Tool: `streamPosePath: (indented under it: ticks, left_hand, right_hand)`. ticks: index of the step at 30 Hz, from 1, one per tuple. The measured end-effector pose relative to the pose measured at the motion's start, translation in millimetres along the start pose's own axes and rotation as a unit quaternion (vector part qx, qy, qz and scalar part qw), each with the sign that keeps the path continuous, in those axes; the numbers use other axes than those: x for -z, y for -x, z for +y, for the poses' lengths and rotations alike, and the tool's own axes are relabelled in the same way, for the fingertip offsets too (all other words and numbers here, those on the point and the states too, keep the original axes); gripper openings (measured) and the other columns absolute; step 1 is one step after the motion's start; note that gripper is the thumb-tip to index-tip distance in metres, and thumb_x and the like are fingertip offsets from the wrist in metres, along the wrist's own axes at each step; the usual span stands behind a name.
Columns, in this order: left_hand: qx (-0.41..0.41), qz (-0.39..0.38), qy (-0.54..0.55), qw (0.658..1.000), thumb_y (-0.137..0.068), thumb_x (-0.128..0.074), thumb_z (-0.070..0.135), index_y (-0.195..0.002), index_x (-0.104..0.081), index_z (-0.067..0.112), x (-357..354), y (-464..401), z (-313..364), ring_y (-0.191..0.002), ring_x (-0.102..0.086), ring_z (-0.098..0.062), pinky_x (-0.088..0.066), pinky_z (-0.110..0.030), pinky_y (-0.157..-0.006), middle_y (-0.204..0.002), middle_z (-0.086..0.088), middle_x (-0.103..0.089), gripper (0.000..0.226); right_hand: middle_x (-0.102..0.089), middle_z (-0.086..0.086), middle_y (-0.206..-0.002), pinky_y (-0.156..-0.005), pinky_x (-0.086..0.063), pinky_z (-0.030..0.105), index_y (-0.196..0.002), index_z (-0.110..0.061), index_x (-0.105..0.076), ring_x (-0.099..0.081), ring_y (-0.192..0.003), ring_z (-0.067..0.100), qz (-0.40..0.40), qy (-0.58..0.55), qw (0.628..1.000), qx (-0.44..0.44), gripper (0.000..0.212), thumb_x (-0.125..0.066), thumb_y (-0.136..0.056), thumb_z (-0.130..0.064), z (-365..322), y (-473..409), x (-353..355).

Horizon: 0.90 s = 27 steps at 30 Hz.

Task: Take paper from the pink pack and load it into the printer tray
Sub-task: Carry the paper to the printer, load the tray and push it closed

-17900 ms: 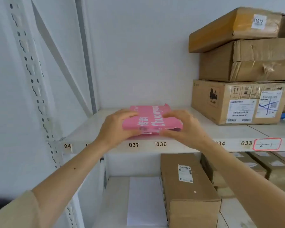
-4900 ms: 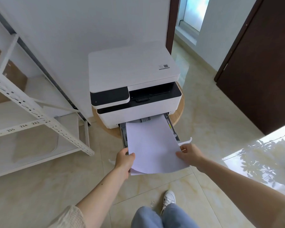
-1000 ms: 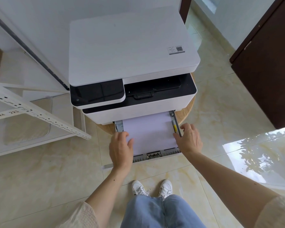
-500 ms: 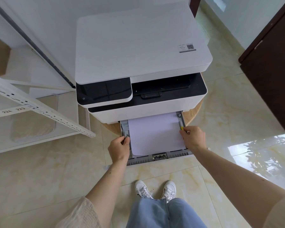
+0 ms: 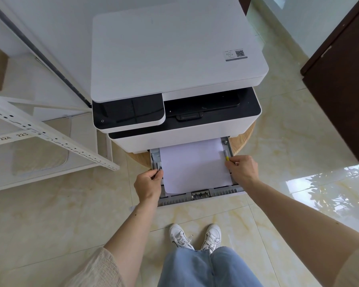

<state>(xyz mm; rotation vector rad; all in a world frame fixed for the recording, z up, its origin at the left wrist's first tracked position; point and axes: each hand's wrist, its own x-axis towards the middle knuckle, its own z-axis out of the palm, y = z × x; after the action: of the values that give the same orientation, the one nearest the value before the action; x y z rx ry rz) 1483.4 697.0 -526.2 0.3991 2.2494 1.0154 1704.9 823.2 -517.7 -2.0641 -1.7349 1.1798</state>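
I see the paper (image 5: 195, 165) lying flat in the pulled-out printer tray (image 5: 201, 197), long axis running 12 to 6. My left hand (image 5: 148, 186) pinches the 9 o'clock side guide (image 5: 159, 166); my right hand (image 5: 241, 169) grips the 3 o'clock guide (image 5: 226, 154). Both sit equally near.

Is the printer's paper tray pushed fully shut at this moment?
No: the tray sticks out from under the printer, with the paper lying exposed in it.
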Motion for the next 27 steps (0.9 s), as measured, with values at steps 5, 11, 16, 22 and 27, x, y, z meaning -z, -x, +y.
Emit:
streamPosePath:
  ticks: [5,11,16,22,27]
  left_hand:
    - [-0.006,0.002,-0.005,1.0,-0.087,-0.069,0.013,-0.054,-0.056,0.029,0.3,-1.7,-1.5,-0.068,-0.051,-0.018,-0.043,-0.027,-0.071,-0.058,0.01,-0.055,0.039]
    - [-0.013,0.006,-0.012,1.0,-0.086,-0.07,0.014,-0.053,-0.053,0.026,0.4,-3.4,-2.2,-0.068,-0.047,-0.019,-0.04,-0.028,-0.069,-0.065,0.001,-0.053,0.039]
    - [-0.017,-0.008,-0.01,1.0,-0.088,-0.068,0.015,-0.063,-0.067,0.024,4.3,2.4,1.1,-0.073,-0.055,-0.018,-0.044,-0.026,-0.074,-0.06,0.014,-0.055,0.026]
    - [-0.041,-0.108,-0.047,0.992,-0.092,-0.062,0.027,-0.134,-0.054,0.009,17.3,12.3,-4.6,-0.12,-0.054,-0.015,-0.042,-0.028,-0.101,-0.133,0.0,-0.058,0.046]
    - [-0.08,-0.212,-0.118,0.967,-0.091,-0.062,0.038,-0.148,-0.034,0.014,31.2,18.2,-19.6,-0.147,-0.021,-0.016,-0.024,-0.033,-0.117,-0.161,0.0,-0.02,0.068]
  right_hand:
    - [-0.073,0.02,-0.094,-0.076,-0.054,0.041,-0.093,-0.011,-0.078,-0.064,-0.092,0.037,-0.002,0.002,1.0,-0.005,0.019,-0.061,-0.088,-0.016,-0.8,-0.3,1.5]
    - [-0.073,0.015,-0.101,-0.08,-0.056,0.039,-0.105,-0.013,-0.077,-0.065,-0.096,0.033,-0.006,0.007,1.0,-0.005,0.022,-0.062,-0.089,-0.017,-1.2,-0.9,3.2]
    - [-0.072,0.015,-0.103,-0.084,-0.055,0.041,-0.107,-0.011,-0.075,-0.063,-0.097,0.032,-0.005,0.01,1.0,0.003,0.023,-0.062,-0.09,-0.018,-1.6,2.7,4.3]
    - [-0.062,0.01,-0.104,-0.077,-0.045,0.033,-0.104,-0.007,-0.071,-0.057,-0.091,0.028,-0.05,0.056,0.996,0.046,0.026,-0.059,-0.091,-0.026,8.0,5.8,6.5]
    - [-0.057,0.006,-0.117,-0.078,-0.046,0.033,-0.097,-0.018,-0.065,-0.057,-0.097,0.027,-0.104,0.143,0.98,0.086,0.017,-0.064,-0.087,-0.032,18.2,10.6,12.4]
